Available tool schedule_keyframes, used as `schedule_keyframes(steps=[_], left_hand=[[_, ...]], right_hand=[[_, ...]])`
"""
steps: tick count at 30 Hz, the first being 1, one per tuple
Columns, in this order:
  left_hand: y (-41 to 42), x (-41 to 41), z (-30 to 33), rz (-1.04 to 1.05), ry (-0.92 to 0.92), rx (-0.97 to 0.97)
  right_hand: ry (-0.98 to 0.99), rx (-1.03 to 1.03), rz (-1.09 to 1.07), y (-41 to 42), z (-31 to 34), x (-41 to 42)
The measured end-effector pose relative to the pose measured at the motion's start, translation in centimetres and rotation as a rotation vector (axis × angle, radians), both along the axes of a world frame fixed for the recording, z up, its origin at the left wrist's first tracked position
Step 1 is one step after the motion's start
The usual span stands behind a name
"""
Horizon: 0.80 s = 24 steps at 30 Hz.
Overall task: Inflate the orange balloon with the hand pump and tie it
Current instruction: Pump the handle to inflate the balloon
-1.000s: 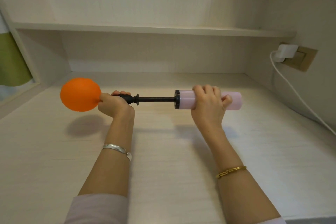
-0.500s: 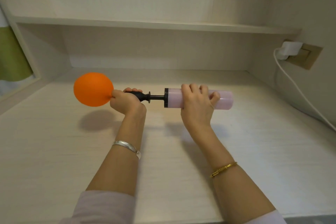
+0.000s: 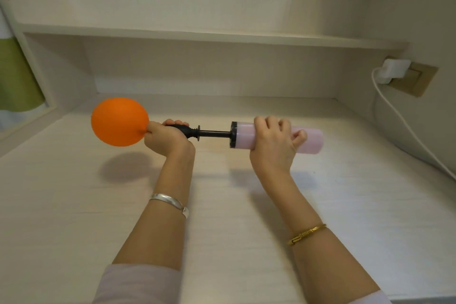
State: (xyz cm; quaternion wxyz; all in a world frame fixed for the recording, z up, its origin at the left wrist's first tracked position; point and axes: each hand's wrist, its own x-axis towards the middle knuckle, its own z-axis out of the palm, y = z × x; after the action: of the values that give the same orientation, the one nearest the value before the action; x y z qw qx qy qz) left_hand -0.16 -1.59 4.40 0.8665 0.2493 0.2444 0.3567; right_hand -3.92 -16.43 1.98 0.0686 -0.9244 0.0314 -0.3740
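Note:
The orange balloon (image 3: pixel 120 121) is partly inflated and round, held in the air above the pale desk (image 3: pixel 74 205) at the left. Its neck sits on the black nozzle end of the hand pump, hidden inside my left hand (image 3: pixel 165 138), which grips the neck and nozzle together. The pump's black rod (image 3: pixel 214 134) shows partly drawn out between my hands. My right hand (image 3: pixel 274 146) is wrapped around the pink pump barrel (image 3: pixel 309 140), which lies level and points right.
A white charger (image 3: pixel 394 69) sits in a wall socket at the right, and its white cable (image 3: pixel 404 131) runs down along the right wall. A shelf (image 3: pixel 197 37) spans the back above the desk. The balloon's shadow falls on the desk beneath it.
The pump barrel was pushed in toward my left hand half a second ago and has since been pulled back out to the right, exposing more rod. The balloon looks slightly bigger.

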Motion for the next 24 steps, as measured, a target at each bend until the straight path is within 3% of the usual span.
schedule_keyframes(steps=[7, 15, 24], left_hand=[[-1.6, -0.2, -0.3, -0.034, -0.013, -0.004], [1.3, 0.1, -0.5, 0.004, 0.023, -0.054], [-0.7, -0.1, -0.3, -0.012, -0.03, -0.023]], right_hand=[[-0.017, -0.027, 0.1, 2.2, -0.1, -0.3], [0.001, -0.001, -0.025, -2.1, 0.6, 0.0], [-0.03, -0.016, 0.037, 1.5, 0.2, -0.6]])
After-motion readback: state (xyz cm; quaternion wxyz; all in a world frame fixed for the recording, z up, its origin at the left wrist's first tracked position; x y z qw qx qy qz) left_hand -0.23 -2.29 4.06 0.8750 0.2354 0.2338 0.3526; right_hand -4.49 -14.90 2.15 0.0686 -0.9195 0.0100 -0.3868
